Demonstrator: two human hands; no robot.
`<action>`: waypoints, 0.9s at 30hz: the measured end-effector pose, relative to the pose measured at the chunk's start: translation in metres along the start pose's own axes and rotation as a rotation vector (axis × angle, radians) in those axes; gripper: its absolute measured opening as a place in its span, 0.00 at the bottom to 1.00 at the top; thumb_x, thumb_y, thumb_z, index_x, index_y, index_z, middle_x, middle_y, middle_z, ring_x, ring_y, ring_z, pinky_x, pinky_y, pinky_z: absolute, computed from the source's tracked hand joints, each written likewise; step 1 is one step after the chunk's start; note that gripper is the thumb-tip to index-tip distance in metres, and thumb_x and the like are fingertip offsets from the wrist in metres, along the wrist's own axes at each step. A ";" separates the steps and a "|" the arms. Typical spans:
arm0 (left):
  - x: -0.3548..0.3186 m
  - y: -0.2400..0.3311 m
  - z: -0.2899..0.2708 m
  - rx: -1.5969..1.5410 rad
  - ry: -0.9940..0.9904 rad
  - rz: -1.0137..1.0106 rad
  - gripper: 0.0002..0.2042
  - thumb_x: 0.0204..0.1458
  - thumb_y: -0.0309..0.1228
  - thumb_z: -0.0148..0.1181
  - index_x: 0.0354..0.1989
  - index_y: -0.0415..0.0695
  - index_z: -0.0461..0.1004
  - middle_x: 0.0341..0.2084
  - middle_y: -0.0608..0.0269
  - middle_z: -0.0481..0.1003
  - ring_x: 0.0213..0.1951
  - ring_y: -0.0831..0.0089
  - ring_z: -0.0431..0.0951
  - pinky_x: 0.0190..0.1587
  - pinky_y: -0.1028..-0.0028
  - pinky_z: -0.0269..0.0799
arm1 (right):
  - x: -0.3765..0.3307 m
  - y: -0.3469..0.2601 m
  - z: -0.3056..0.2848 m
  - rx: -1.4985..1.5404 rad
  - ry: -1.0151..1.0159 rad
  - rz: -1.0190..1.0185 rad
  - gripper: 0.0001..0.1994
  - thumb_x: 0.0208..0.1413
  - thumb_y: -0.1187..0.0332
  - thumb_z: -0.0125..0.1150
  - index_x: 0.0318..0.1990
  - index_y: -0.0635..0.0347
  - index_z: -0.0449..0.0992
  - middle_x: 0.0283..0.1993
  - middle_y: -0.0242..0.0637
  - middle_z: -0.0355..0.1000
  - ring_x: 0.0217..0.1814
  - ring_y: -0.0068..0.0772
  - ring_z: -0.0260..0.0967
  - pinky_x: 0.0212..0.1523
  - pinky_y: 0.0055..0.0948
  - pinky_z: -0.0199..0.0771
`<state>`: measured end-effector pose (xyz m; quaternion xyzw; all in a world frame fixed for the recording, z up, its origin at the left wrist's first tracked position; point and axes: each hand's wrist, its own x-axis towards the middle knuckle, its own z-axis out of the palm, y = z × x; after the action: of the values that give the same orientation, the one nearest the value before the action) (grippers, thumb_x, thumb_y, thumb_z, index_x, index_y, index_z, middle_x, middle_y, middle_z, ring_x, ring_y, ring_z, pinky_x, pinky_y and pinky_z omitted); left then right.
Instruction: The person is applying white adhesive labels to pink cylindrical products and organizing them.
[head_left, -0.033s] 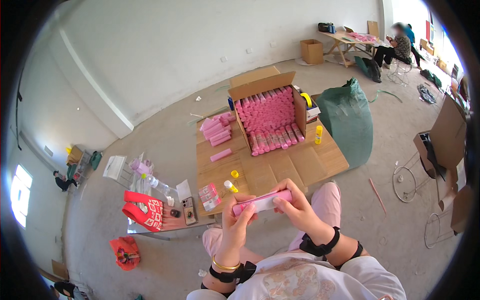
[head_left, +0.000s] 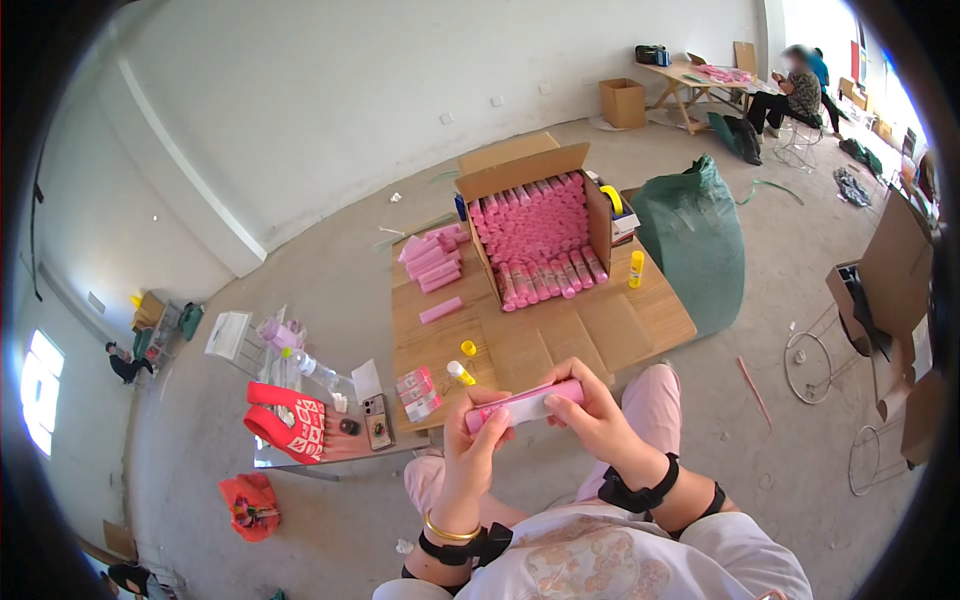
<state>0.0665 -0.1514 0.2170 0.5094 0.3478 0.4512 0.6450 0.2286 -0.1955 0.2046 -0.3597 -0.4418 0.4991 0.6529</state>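
Between my two hands, above the table's near edge, is a pink roll with a white paper strip [head_left: 527, 406] along its side. My left hand [head_left: 480, 428] grips its left end, thumb pressed on the white strip. Its right end is held by my right hand [head_left: 592, 408], with the thumb also on the strip. Just beyond my hands, an uncapped glue stick [head_left: 461, 373] lies tilted near its yellow cap [head_left: 468, 348]. A stack of pink-and-white labels [head_left: 418, 394] is to their left. One loose pink roll [head_left: 441, 310] rests farther back on the wooden table [head_left: 415, 325].
An open cardboard box [head_left: 601, 225] packed with pink rolls stands at the back, beside a pile of rolls [head_left: 430, 262]. A yellow glue stick [head_left: 636, 269] stands at right, near a big green sack [head_left: 690, 250]. Left, a side table holds a red bag [head_left: 290, 425] and a phone [head_left: 378, 422].
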 end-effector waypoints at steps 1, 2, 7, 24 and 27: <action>0.000 0.000 0.000 0.031 0.008 0.023 0.07 0.54 0.29 0.55 0.39 0.40 0.69 0.28 0.66 0.72 0.26 0.83 0.70 0.27 0.85 0.64 | 0.000 -0.001 0.001 0.030 0.007 0.035 0.07 0.60 0.71 0.52 0.42 0.62 0.65 0.34 0.28 0.64 0.32 0.14 0.61 0.33 0.16 0.63; 0.000 -0.002 -0.001 0.029 0.007 0.021 0.07 0.54 0.29 0.55 0.39 0.40 0.69 0.28 0.66 0.72 0.26 0.83 0.70 0.27 0.85 0.64 | 0.000 0.000 0.000 0.028 0.008 0.037 0.07 0.60 0.71 0.52 0.42 0.62 0.65 0.34 0.28 0.64 0.32 0.14 0.61 0.33 0.16 0.63; 0.001 -0.003 -0.004 0.005 -0.081 0.093 0.04 0.54 0.25 0.53 0.35 0.38 0.70 0.29 0.64 0.72 0.26 0.82 0.70 0.29 0.83 0.67 | -0.001 0.008 -0.003 0.047 -0.008 0.019 0.06 0.59 0.71 0.53 0.40 0.62 0.66 0.31 0.27 0.64 0.29 0.13 0.60 0.31 0.15 0.62; -0.004 -0.008 -0.003 0.035 -0.067 0.169 0.04 0.52 0.22 0.50 0.35 0.37 0.70 0.34 0.62 0.70 0.30 0.81 0.70 0.30 0.82 0.68 | 0.000 0.015 0.003 0.037 0.061 0.063 0.03 0.54 0.72 0.56 0.35 0.57 0.68 0.33 0.25 0.66 0.29 0.10 0.60 0.28 0.12 0.62; -0.006 -0.008 -0.004 0.035 -0.056 0.155 0.04 0.52 0.22 0.50 0.35 0.38 0.71 0.36 0.61 0.71 0.31 0.81 0.71 0.30 0.82 0.69 | -0.001 0.014 0.007 0.054 0.082 0.084 0.03 0.53 0.72 0.56 0.34 0.57 0.68 0.32 0.24 0.66 0.29 0.10 0.60 0.28 0.12 0.61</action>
<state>0.0627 -0.1558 0.2080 0.5583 0.2970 0.4792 0.6087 0.2175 -0.1928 0.1935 -0.3804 -0.3857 0.5225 0.6585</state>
